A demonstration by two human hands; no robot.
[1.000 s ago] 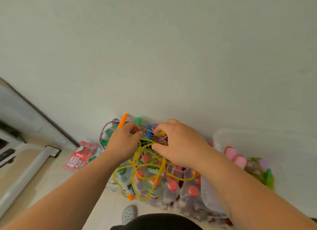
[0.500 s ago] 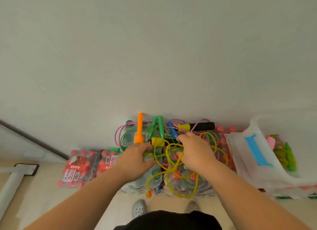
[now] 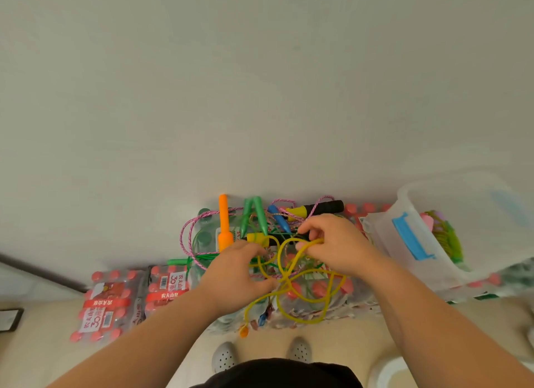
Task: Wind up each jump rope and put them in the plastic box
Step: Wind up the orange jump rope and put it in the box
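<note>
Near edge: two grey perforated shoes [image 3: 224, 358] on a beige floor.

Left hand [image 3: 237, 275]: fingers curled down into the tangle, gripping the yellow rope [image 3: 303, 301] by its yellow handle end. Right hand [image 3: 338, 243]: thumb and forefinger pinch a raised loop of the same rope, other fingers loosely bent.

Yellow rope: smooth, round cord, slack loops over the front edge of the shrink-wrapped bottle packs [image 3: 107, 304] (clear film, pink caps).

Back edge of the packs, against the matt wall [image 3: 260, 84]: thin braided pink rope [image 3: 187, 231], a smooth orange handle [image 3: 224, 223], two tapered green handles [image 3: 251, 214], a blue handle [image 3: 278, 218], and a black foam handle [image 3: 329, 207].

Right end of the packs: translucent box [image 3: 419, 214], blue latch [image 3: 410, 237], wound ropes inside.

Versus 0.5 s ago: handles unmoved; the right hand has drawn its loop higher.
</note>
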